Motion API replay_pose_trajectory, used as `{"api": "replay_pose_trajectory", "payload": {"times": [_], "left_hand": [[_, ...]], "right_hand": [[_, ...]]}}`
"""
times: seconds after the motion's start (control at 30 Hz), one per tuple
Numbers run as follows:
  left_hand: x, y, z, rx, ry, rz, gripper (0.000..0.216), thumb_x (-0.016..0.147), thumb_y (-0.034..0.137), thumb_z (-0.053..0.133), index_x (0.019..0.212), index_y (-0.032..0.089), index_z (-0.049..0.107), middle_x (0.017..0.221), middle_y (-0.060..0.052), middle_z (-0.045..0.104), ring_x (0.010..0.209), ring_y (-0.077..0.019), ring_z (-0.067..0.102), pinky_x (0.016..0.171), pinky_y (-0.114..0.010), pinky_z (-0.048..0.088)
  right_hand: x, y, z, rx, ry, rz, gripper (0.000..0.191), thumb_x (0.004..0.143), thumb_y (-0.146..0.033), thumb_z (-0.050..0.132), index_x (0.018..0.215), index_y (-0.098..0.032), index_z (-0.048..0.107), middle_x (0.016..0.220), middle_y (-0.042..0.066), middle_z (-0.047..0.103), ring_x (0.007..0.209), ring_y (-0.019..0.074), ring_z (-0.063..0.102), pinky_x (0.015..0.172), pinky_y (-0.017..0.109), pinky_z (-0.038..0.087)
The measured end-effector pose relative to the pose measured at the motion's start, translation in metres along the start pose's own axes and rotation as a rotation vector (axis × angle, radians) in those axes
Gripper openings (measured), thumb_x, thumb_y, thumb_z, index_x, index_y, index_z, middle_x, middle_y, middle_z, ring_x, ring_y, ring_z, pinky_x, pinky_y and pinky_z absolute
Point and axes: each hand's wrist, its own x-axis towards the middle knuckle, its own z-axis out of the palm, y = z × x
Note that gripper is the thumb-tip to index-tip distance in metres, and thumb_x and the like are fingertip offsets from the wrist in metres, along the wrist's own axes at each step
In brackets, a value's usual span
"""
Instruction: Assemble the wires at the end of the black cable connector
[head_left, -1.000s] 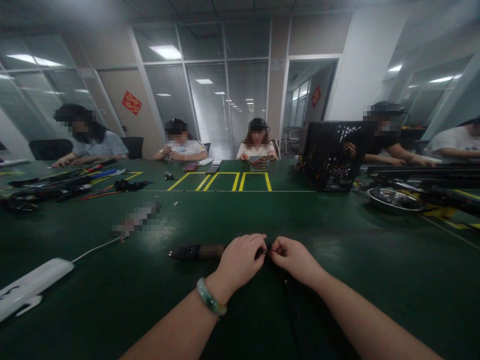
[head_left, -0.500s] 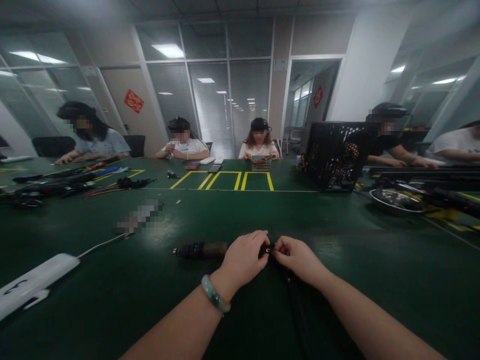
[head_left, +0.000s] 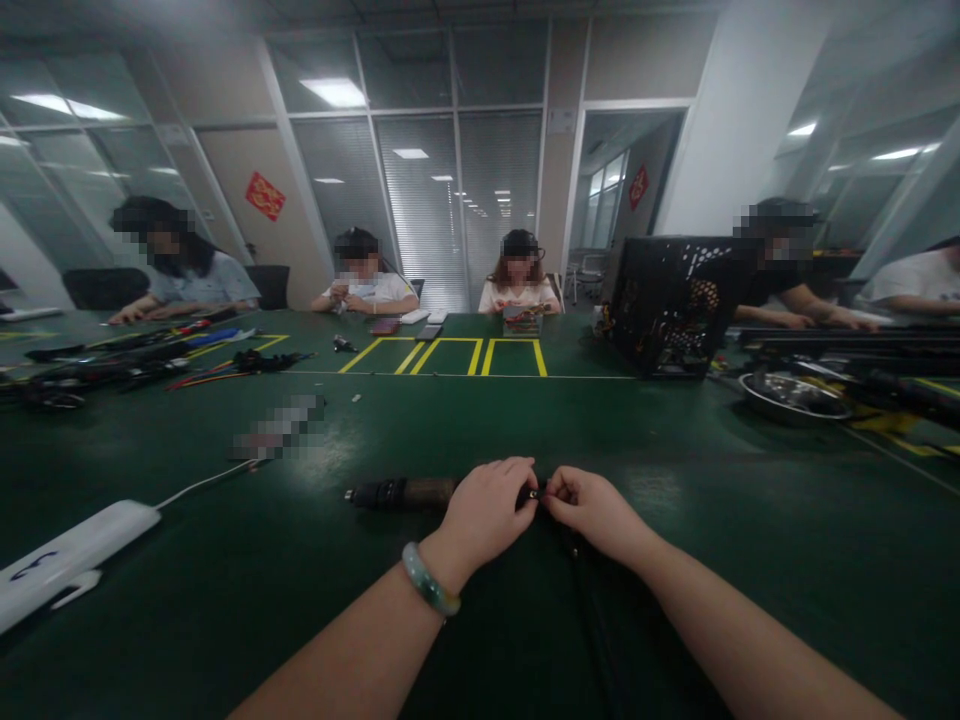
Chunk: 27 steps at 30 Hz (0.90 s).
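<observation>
A dark inline electric screwdriver [head_left: 409, 494] lies on the green table, its metal tip pointing left. My left hand [head_left: 487, 510], with a jade-green bangle on the wrist, is wrapped over its right part and covers much of the body. Just past these fingers, the screwdriver's dark end shows a small brass-coloured spot. Close against that end, my right hand [head_left: 592, 510] is closed in a pinch; what sits between thumb and fingers is too small and dark to name. Below it a long dark rod or cable [head_left: 592, 600] runs toward me, hard to make out.
To the left lies a white power strip [head_left: 82, 555] with a thin cord. Farther off are a cable bundle [head_left: 120, 360], a black computer case [head_left: 667, 310] and a metal bowl [head_left: 795, 397]. Several people sit around the table. Yellow tape [head_left: 450, 340] marks its far side.
Both hands stay at the screwdriver's right end with almost the same grip. The whole view has shifted very slightly.
</observation>
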Motion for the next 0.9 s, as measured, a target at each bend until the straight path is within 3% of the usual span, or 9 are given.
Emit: {"api": "replay_pose_trajectory", "payload": {"times": [0.73, 0.9], "left_hand": [[0.001, 0.0013, -0.0002, 0.027, 0.001, 0.023, 0.017, 0.084, 0.022, 0.059, 0.1, 0.022, 0.059, 0.127, -0.003, 0.057, 0.109, -0.0218, 0.057, 0.095, -0.041, 0.045], [0.0013, -0.0004, 0.0004, 0.011, -0.003, 0.033, 0.008, 0.086, 0.022, 0.058, 0.094, 0.023, 0.059, 0.126, 0.0, 0.058, 0.108, -0.0209, 0.057, 0.094, -0.041, 0.045]], "right_hand": [[0.0015, 0.0026, 0.0014, 0.005, 0.003, -0.014, 0.011, 0.084, -0.029, 0.058, 0.082, -0.019, 0.063, 0.073, -0.001, 0.065, 0.064, 0.0137, 0.058, 0.055, 0.022, 0.038], [0.0007, -0.0004, 0.0002, 0.011, -0.016, -0.001, 0.012, 0.084, -0.029, 0.057, 0.083, -0.019, 0.064, 0.075, 0.0, 0.066, 0.066, 0.0142, 0.059, 0.056, 0.022, 0.039]]}}
